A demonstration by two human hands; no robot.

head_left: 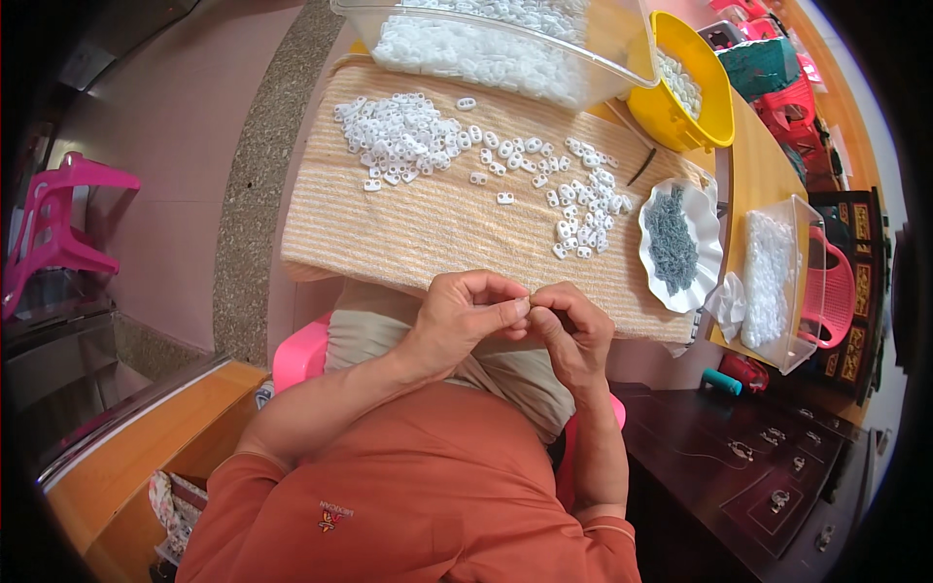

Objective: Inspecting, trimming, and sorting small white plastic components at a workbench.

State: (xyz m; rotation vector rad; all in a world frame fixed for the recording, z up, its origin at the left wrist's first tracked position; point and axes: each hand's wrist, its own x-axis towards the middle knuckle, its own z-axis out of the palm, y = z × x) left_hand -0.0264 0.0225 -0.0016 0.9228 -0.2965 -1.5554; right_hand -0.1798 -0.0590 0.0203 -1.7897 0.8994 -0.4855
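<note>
My left hand (473, 316) and my right hand (571, 328) meet fingertip to fingertip over my lap, at the near edge of the cloth-covered table. Both are closed in a pinch. Something tiny sits between the fingertips, too small and covered to name. Beyond them on the striped cloth (418, 228) lies a large heap of small white plastic pieces (398, 136), each an oval with two holes. A looser group of the same white pieces (588, 209) spreads to the right. Right of that, a white scalloped dish (712, 238) holds many small grey-blue parts (673, 243).
A clear bin (496, 44) full of white pieces stands at the far edge. Beside it is a yellow bowl (717, 92), and a thin dark tool (641, 166) lies nearby. At right stands a clear box (807, 291) with a white bag. A pink stool (73, 219) is on the left floor.
</note>
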